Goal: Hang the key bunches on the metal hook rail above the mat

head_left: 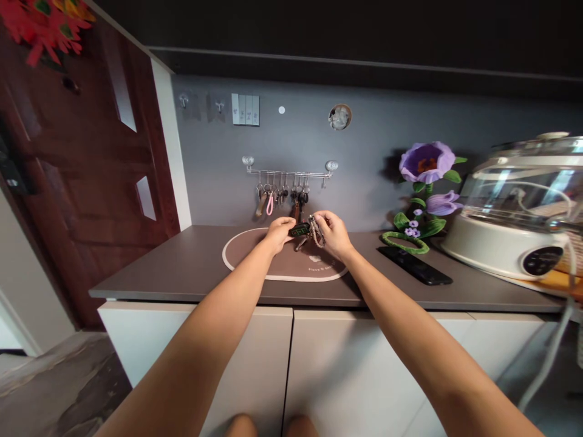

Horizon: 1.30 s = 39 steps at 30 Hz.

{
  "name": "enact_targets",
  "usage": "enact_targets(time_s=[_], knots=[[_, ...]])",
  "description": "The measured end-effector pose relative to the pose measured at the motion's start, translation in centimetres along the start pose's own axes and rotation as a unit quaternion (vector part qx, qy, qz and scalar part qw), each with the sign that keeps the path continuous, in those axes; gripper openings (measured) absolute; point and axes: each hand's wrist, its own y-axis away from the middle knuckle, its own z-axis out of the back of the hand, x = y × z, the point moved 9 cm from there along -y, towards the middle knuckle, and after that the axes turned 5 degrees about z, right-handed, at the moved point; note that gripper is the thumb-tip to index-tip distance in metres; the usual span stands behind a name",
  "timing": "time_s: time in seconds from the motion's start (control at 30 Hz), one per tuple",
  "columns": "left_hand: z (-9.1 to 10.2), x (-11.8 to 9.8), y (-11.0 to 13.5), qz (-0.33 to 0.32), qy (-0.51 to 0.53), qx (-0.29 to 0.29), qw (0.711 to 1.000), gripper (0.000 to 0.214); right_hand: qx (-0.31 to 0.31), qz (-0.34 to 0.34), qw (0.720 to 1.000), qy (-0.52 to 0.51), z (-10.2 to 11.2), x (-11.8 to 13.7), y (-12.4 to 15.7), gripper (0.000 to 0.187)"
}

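Observation:
Above a brown oval mat [255, 258] with a pale rim, both my hands hold one bunch of keys [300, 244]. My left hand [279, 234] pinches the end of a dark tag [299, 230] with green markings. On the other side, my right hand [334, 235] closes its fingers at the key ring, where a braided strap [317, 234] hangs down. Just behind, a wall rail [291, 174] with hooks carries several sets of keys [299, 197], among them a pink loop [269, 205]. My fingertips partly hide the ring.
A black phone [414, 265] lies on the grey counter [159, 261], right of the mat. Beyond it stand a purple flower ornament [427, 164] and a white appliance [492, 246] with a clear cover. A dark cabinet [364, 36] overhangs the counter; a reddish-brown door [104, 164] is at left.

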Motion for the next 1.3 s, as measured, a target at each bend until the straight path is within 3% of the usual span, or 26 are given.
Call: enact_targets(time_s=[0.1,0.2,0.27,0.43,0.7,0.87,1.03,1.3], knots=[[0.0,-1.6,0.4,-0.085,-0.084,-0.025,0.993,0.006,0.001,0.002,1.000,0.008,0.1,0.3,0.0,0.030],[-1.3,-3.2,1.2,-0.174,-0.109,0.023,0.978,0.008,0.006,-0.023,0.999,-0.035,-0.2,0.1,0.1,0.031],[-2.4,-3.5,1.7,-0.195,-0.121,0.063,0.971,0.012,-0.004,-0.043,0.996,-0.081,-0.3,-0.1,0.1,0.031],[-4.4,-3.2,3.1,-0.204,-0.173,0.139,0.953,0.021,-0.030,-0.078,0.980,-0.179,-0.3,0.1,0.1,0.031],[-4.5,-3.5,3.2,-0.206,-0.199,0.133,0.949,0.021,-0.043,-0.122,0.969,-0.211,-0.3,-0.3,0.2,0.034],[-4.9,-3.4,3.3,-0.229,-0.238,0.151,0.932,0.014,-0.052,-0.143,0.960,-0.235,-0.6,-0.7,0.5,0.034],[-3.9,-3.0,2.4,-0.212,-0.210,0.107,0.949,0.016,-0.046,-0.140,0.959,-0.241,-1.0,-1.3,0.5,0.034],[-1.8,-2.0,0.7,-0.157,-0.120,0.043,0.979,0.017,0.029,-0.161,0.952,-0.259,-2.6,-2.9,0.9,0.034]])
